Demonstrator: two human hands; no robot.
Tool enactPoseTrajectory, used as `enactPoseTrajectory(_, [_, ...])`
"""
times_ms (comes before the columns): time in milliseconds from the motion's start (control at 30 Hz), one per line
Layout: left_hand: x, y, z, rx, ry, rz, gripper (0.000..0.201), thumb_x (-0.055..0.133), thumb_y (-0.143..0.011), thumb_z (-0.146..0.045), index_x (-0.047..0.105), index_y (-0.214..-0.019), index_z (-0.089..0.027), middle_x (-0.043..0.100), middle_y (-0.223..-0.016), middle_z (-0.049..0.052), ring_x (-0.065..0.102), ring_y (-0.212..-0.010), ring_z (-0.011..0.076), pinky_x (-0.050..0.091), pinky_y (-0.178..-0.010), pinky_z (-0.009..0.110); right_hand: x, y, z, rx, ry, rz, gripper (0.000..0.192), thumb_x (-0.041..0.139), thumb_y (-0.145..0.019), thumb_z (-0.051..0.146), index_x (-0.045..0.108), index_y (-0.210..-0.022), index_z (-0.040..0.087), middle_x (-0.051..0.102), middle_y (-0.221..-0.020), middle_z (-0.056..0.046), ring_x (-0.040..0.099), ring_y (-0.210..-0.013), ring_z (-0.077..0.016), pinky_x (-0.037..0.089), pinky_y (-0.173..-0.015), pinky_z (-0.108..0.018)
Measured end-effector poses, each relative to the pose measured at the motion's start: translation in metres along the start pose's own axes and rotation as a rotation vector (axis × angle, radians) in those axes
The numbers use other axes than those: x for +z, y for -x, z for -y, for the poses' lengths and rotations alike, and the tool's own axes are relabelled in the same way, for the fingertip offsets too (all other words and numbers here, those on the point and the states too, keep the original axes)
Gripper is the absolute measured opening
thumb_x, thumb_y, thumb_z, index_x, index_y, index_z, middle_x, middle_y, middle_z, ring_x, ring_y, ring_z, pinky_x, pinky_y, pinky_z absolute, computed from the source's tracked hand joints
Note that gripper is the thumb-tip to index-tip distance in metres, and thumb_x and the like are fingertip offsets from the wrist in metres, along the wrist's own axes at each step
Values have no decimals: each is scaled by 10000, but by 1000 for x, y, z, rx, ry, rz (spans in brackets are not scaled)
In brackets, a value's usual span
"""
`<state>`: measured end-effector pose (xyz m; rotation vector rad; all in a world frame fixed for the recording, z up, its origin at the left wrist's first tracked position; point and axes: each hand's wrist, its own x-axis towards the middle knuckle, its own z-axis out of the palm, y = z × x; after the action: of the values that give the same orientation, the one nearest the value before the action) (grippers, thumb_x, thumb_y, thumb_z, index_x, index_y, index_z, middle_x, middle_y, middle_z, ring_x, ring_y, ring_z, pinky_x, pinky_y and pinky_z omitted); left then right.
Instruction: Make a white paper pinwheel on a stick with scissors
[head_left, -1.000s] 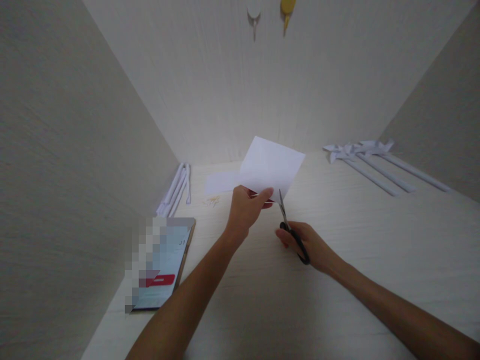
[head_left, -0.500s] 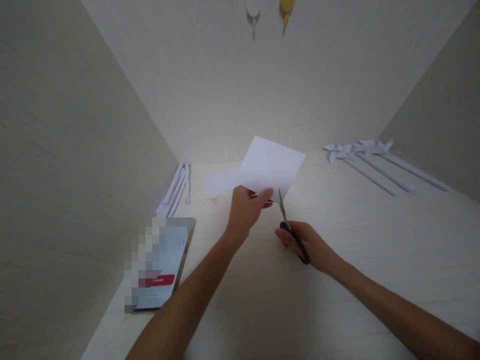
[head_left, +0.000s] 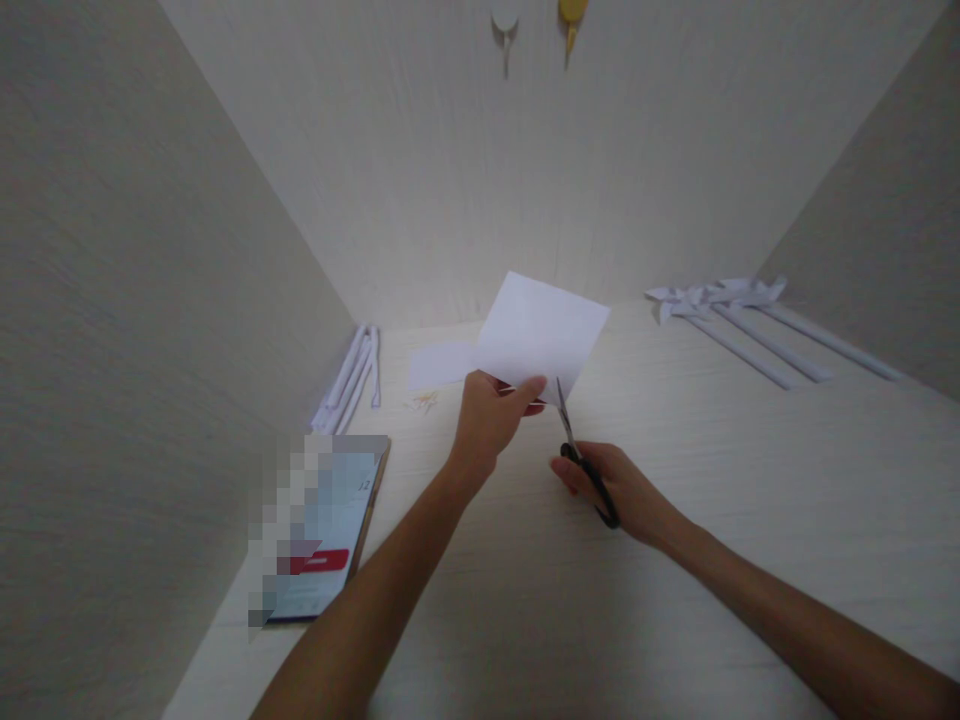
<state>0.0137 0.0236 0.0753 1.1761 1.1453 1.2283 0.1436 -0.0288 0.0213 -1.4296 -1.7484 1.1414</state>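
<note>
My left hand (head_left: 491, 420) pinches the near edge of a white paper sheet (head_left: 541, 330) and holds it tilted above the pale table (head_left: 675, 560). Just to its right, my right hand (head_left: 626, 492) grips black-handled scissors (head_left: 581, 455). Their blades point up at the sheet's lower right edge and look nearly closed.
A phone with a lit screen (head_left: 326, 525) lies at the near left. White paper rolls (head_left: 352, 378) lean by the left wall, a flat paper piece (head_left: 441, 363) lies behind my left hand. Paper pinwheels on long sticks (head_left: 739, 315) lie at the far right. Two hooks (head_left: 536, 20) hang on the back wall.
</note>
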Motion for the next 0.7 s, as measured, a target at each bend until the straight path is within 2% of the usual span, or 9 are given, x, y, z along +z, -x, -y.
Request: enactPoseTrajectory(700, [-2,-1,0,21,-38,-6,119,677,-557,-189,636,-612,-92,657,-615,37,604,-527,121,529,-510,231,0,-1,-3,32,84,-37,487,408,-711,615,380,-492,182,349,-459,33,342,-447,-95,251,-445,-243])
